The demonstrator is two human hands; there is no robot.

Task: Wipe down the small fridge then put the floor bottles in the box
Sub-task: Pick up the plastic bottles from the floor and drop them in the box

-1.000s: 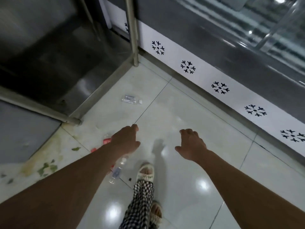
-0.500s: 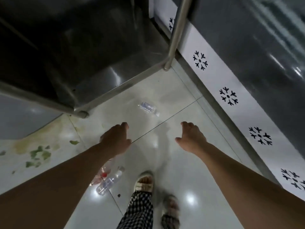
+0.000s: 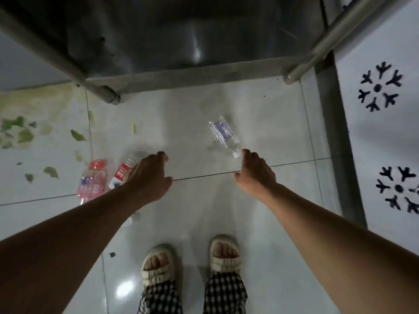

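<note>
Three plastic bottles lie on the tiled floor. A clear bottle with a bluish label [image 3: 223, 135] lies ahead, its cap end just off the fingertips of my right hand [image 3: 255, 172]. A pink-labelled bottle [image 3: 91, 182] and a red-and-white-labelled bottle [image 3: 123, 171] lie side by side at the left, the second partly hidden under my left hand [image 3: 149, 175]. Both hands reach downward with relaxed fingers and hold nothing. No box or small fridge is in view.
A steel table's low shelf [image 3: 181, 37] and legs [image 3: 106, 95] stand just ahead. A white panel with snowflake cut-outs [image 3: 381, 87] runs along the right. Green scraps and stains [image 3: 20, 132] litter the floor at the left. My sandalled feet [image 3: 158, 266] stand below.
I have stepped forward and tilted down, so the bottles and table now lie closer. My right hand has come close to the clear bottle's cap; my left hand now overlaps the red-labelled bottle.
</note>
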